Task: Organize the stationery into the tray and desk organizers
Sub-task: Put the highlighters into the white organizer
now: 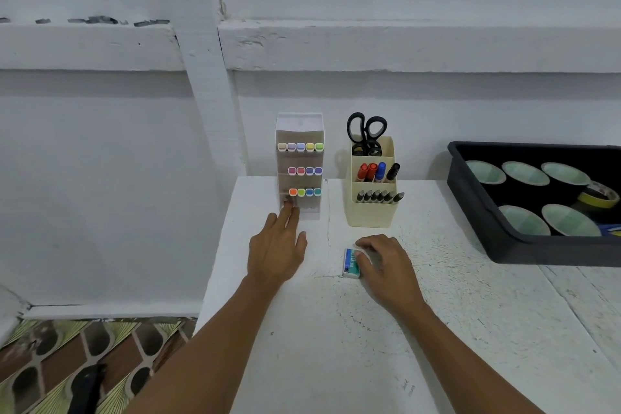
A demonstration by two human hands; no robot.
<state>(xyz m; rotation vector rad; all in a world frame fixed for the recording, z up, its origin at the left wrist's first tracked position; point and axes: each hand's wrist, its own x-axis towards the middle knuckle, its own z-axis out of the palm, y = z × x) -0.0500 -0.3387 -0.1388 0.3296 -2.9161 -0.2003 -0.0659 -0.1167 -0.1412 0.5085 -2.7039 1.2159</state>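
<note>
On the white table [336, 346], left hand [275, 255] — fingers straight — touches the marker rack [300, 158]; right hand [386, 265] grips the eraser [350, 264] with curled fingers.

**Stock count: stationery on the surface**

- Clear tiered holder [300, 124]: 1.
- Highlighters [300, 146] in it, counted by cap: 13 (top tier 5, middle tier 4, bottom tier 4).
- Cream organizer [371, 215]: 1, with 3 compartments.
- Scissors [365, 128], rear compartment: 4 handle loops showing, apparently 2 pairs.
- Markers [371, 171], middle compartment: 4 (2 red, 1 blue, 1 black).
- Dark pens [379, 196], front compartment: 6 or 7, packed too closely for a firm figure.
- Black tray [504, 245]: 1.
- Pale green cups [524, 173] in the tray: 5 (3 rear, 2 front).
- Tape roll [599, 200]: at least 1.
- Eraser [350, 264]: 1.
- Hands: 2, left [277, 250] and right [389, 265].
</note>
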